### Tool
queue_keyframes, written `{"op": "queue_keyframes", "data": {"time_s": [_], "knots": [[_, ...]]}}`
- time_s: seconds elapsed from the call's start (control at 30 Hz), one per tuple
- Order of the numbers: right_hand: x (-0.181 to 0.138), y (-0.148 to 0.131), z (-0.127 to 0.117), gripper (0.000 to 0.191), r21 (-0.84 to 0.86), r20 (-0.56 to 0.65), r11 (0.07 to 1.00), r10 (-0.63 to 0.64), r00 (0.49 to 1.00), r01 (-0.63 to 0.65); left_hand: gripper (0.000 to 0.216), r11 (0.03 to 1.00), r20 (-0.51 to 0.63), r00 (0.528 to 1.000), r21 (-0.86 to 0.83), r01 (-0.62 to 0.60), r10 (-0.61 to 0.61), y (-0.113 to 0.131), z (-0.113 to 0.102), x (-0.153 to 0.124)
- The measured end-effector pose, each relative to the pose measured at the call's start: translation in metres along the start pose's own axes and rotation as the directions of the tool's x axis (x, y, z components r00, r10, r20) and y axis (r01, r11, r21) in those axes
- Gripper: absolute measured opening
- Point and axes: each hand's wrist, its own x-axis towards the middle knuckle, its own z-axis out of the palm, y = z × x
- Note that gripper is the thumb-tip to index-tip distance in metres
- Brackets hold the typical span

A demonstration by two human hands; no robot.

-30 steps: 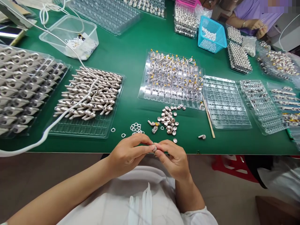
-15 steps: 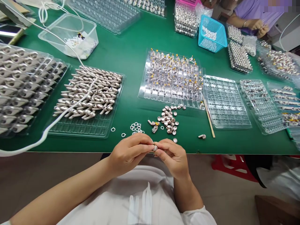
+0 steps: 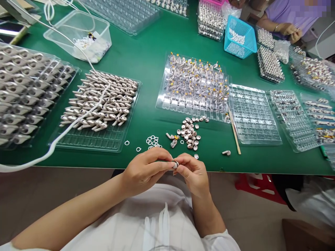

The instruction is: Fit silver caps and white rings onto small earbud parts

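A small white earbud part is pinched between both hands at the table's near edge; its details are mostly covered by fingers. My left hand closes on it from the left, thumb and fingers together. From the right, my right hand grips the same part with thumb and forefinger. Just beyond lie a pile of round earbud caps, an earbud piece with a yellow tab and several white rings. A single earbud rests farther right.
A tray of earbud stems stands left, crossed by a white cable. Beyond the caps is a tray of yellow-tabbed parts. A wooden stick lies beside a clear tray. Across the table, a person's hands work near a blue basket.
Both hands stay together, and the earbud part has turned slightly, showing more of its dark and white surface. The right hand's fingers have shifted a little. The whole view has moved slightly.
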Motion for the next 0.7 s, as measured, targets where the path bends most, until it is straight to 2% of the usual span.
{"op": "queue_keyframes", "data": {"time_s": [0.17, 0.4, 0.7], "knots": [[0.0007, 0.0023, -0.0014, 0.014, -0.027, -0.021, 1.0, -0.007, 1.0, 0.006, 0.018, 1.0, 0.0, 1.0, -0.025, 0.014, -0.014, 0.0008, 0.0009, 0.0021], [0.002, 0.0032, 0.0, 0.013, 0.04, -0.037, 0.999, 0.027, 0.999, -0.026, 0.016, 0.999, -0.017, 1.0, -0.032, 0.012, -0.012, 0.0023, 0.0029, 0.0054], [0.0047, 0.004, 0.0025, 0.014, 0.043, -0.046, 0.998, -0.034, 0.998, 0.036, 0.015, 0.999, -0.031, 0.999, -0.037, 0.036, -0.037, 0.002, 0.0038, 0.0037]]}}
